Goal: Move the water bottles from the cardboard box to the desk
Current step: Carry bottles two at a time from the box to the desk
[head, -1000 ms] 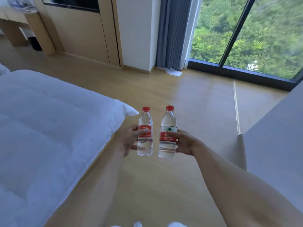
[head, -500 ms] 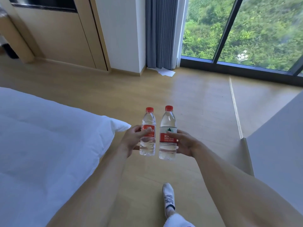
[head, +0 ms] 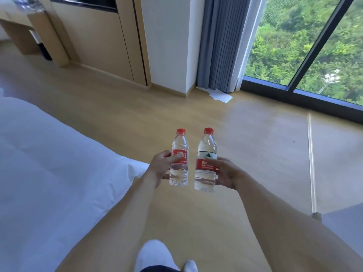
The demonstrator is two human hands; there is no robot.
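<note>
I carry two clear water bottles with red caps upright in front of me over the wooden floor. My left hand (head: pixel 160 166) grips the smaller bottle (head: pixel 179 154) by its red label. The larger bottle (head: pixel 206 148), with a white and red label, is held at its label by my right hand (head: pixel 225 172). The bottles stand side by side, a small gap apart. A wooden desk (head: pixel 23 20) shows at the far top left, blurred. No cardboard box is in view.
A white bed (head: pixel 49 163) fills the left side. Wooden wall panels (head: pixel 102 40), a white pillar (head: pixel 167 46) and a grey curtain (head: pixel 222 42) stand ahead, with a sheet of paper (head: pixel 220 96) on the floor. A large window (head: pixel 306 42) is at the right. A grey surface (head: pixel 345 222) sits low right.
The view has swung to the left and forward: the desk corner has come into view at top left and the window has slid right. Both hands hold their bottles as before.
</note>
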